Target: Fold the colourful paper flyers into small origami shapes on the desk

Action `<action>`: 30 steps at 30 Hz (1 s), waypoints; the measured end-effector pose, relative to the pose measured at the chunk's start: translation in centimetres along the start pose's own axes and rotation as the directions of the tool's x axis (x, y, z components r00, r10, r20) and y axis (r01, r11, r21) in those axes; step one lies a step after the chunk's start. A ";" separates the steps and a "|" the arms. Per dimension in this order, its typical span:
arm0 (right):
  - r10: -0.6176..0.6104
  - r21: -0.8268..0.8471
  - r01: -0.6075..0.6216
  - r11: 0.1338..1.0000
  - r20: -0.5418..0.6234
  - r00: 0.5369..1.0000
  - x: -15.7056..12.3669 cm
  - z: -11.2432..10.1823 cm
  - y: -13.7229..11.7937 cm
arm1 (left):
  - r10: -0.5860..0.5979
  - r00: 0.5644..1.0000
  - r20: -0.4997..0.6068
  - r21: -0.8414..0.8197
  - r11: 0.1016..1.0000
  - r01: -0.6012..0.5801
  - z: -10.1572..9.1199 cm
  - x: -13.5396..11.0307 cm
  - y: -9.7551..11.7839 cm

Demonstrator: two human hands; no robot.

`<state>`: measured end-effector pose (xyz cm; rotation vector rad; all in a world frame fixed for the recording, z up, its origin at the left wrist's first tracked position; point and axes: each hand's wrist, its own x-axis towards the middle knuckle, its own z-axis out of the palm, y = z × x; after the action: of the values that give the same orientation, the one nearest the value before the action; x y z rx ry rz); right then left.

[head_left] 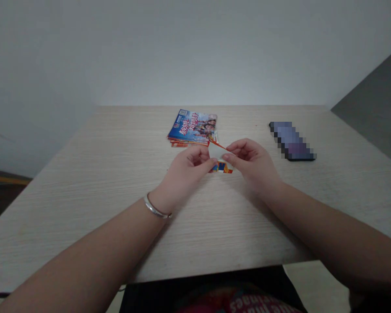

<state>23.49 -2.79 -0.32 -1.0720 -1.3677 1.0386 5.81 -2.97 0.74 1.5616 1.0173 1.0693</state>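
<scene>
Between my two hands is a small piece of folded paper (217, 151), white on the side facing me, with an orange-red edge at its top and a colourful printed part below. My left hand (192, 164) pinches its left side between thumb and fingers. On the right side, my right hand (247, 158) grips it the same way, thumb in front. The paper is held just above the table, and my fingers hide part of it. Right behind it lies a stack of printed leaflets (193, 126), the top one blue with red and white lettering.
A phone (291, 141), blurred out by blocks, lies on the right of the pale wooden table (117, 174). The table's far edge meets a white wall (195, 52). Its near edge runs close to my lap. A silver bracelet (156, 208) is on my left wrist.
</scene>
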 end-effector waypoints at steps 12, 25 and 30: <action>0.075 0.105 -0.071 0.992 -0.030 0.997 0.6 -0.4 0.5 | -0.165 0.971 0.174 -0.350 0.911 0.217 0.2 0.1 0.3; 0.056 0.129 -0.049 0.990 -0.047 0.997 0.5 -0.2 0.7 | -0.082 0.974 0.212 -0.300 0.943 0.145 0.4 0.0 0.9; 0.033 0.146 -0.021 0.989 -0.077 0.996 0.7 -0.3 0.6 | -0.054 0.987 0.150 -0.190 0.978 0.083 -0.1 0.3 0.3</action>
<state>23.79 -1.99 -0.78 -1.0156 -1.1983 1.0865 5.87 -2.71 1.05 1.4122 0.8360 0.9637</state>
